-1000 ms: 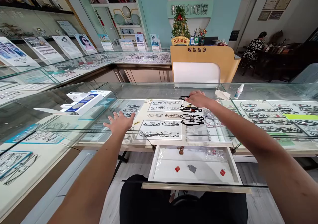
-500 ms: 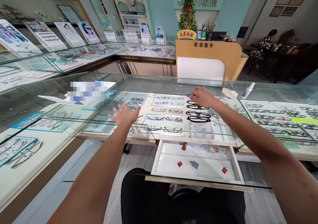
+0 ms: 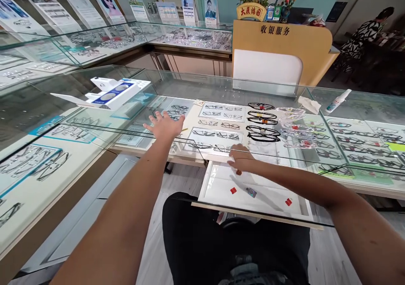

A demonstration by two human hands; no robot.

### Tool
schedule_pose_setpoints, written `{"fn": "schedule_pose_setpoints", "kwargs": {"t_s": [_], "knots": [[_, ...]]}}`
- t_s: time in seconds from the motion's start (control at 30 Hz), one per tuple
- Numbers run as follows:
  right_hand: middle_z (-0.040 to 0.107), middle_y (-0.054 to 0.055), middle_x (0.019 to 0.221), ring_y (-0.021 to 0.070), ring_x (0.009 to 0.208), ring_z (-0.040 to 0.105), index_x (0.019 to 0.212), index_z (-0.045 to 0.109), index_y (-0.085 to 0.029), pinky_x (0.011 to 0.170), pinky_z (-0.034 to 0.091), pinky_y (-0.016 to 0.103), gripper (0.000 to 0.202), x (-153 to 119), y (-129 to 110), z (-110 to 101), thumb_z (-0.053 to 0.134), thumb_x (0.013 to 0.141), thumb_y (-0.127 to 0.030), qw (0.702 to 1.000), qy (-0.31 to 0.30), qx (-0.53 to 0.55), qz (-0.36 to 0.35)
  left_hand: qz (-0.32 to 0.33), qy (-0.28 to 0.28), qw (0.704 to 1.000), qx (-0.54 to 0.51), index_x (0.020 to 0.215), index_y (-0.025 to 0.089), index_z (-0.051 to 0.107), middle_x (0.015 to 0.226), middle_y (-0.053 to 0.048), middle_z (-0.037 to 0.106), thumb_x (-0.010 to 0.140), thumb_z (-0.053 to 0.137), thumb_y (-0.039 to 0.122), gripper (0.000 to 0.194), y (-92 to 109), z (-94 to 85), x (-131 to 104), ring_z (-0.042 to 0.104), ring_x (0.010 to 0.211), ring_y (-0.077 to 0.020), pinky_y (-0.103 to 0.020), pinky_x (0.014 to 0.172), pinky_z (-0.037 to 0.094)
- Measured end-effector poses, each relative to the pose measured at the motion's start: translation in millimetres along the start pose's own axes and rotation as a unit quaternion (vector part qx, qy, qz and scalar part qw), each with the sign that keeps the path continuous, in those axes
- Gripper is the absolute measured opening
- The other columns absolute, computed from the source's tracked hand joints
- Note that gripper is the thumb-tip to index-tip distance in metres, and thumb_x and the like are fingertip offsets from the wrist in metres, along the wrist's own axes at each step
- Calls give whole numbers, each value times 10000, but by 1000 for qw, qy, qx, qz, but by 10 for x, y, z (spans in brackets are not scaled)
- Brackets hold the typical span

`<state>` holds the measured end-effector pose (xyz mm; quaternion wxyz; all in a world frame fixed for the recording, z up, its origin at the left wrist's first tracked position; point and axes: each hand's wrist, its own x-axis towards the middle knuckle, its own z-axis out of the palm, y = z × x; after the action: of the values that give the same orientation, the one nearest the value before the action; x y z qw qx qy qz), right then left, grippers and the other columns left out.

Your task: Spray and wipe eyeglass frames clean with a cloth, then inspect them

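Observation:
My left hand (image 3: 166, 125) rests with spread fingers on the glass top of the display counter, holding nothing. Beneath the glass near it are eyeglasses (image 3: 179, 108) on a grey panel. My right hand (image 3: 242, 157) is over the counter's near edge, above the back of an open white drawer (image 3: 207, 188). Its fingers are loosely bent, thumb apart, and I see nothing in them. Just beyond it, several black-framed eyeglasses (image 3: 263, 133) form a column. Clear-framed eyeglasses (image 3: 299, 129) lie to their right, and thin-framed eyeglasses (image 3: 218, 134) to their left.
Inside the drawer are small red packets (image 3: 233, 190) and a grey tag-like piece (image 3: 251, 192). An opened white-and-blue box (image 3: 122, 93) lies left on the glass. A tissue (image 3: 309, 105) and a spray bottle (image 3: 338, 101) are at right. A person (image 3: 363, 36) sits far back.
My right hand has come back from the far black-framed eyeglasses toward me and left, to above the drawer. My left hand keeps its place on the glass. The view has tilted downward.

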<state>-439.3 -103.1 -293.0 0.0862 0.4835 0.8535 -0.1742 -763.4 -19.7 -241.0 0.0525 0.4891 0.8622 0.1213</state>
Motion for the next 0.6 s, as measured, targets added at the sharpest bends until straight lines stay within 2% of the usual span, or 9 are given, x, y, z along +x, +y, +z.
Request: {"fn": "schedule_pose_setpoints", "kwargs": {"t_s": [0.07,0.1,0.17,0.23,0.3,0.43,0.6], "knots": [[412,183,1820,403,1703,301,1402,753,-136,1353,310,510,472,324,174,37,711,1045,-442,999,32,-16,7,0,-3,1000,-1,1783,39,317,1887,-236,189,1002,308,808,1095,0,-6,1,118,1739,-529,-785,1376,43],[359,173,1852,410,1729,240,1415,749,-139,1373,268,509,524,457,240,38,744,1021,-484,999,37,-22,6,1,-6,1000,-1,1784,40,311,1888,-238,181,1000,310,812,1101,-1,-9,3,111,1738,-537,-792,1372,48],[336,170,1865,418,1741,205,1423,750,-147,1385,228,496,611,671,324,34,784,978,-565,999,40,-33,3,3,-12,1000,-2,1790,40,293,1891,-242,161,998,307,819,1111,-4,-11,9,97,1737,-547,-804,1365,57],[383,185,1839,427,1731,226,1388,770,-144,1383,215,489,625,835,353,41,810,947,-585,998,40,-45,1,2,-16,1000,-1,1796,43,276,1892,-240,151,998,297,824,1117,-8,-10,17,93,1741,-541,-806,1364,54],[480,199,1773,432,1706,272,1303,806,-139,1378,214,488,554,965,348,61,826,930,-548,998,39,-57,1,-1,-13,1000,-2,1797,48,281,1893,-234,155,997,286,830,1119,-12,-4,23,95,1745,-527,-801,1365,40],[684,230,1523,427,1536,486,1140,851,-111,1323,305,500,410,1161,322,109,801,928,-458,997,37,-71,6,-2,-6,1000,-7,1795,46,294,1893,-227,157,988,295,834,1127,-14,1,22,100,1746,-521,-793,1369,35],[723,261,1420,399,1423,597,1122,843,-59,1293,377,516,325,1271,301,135,744,996,-341,996,28,-85,13,-5,-11,1000,-6,1793,43,291,1895,-222,149,987,306,825,1123,0,-26,-2,94,1750,-511,-772,1381,47]]}}
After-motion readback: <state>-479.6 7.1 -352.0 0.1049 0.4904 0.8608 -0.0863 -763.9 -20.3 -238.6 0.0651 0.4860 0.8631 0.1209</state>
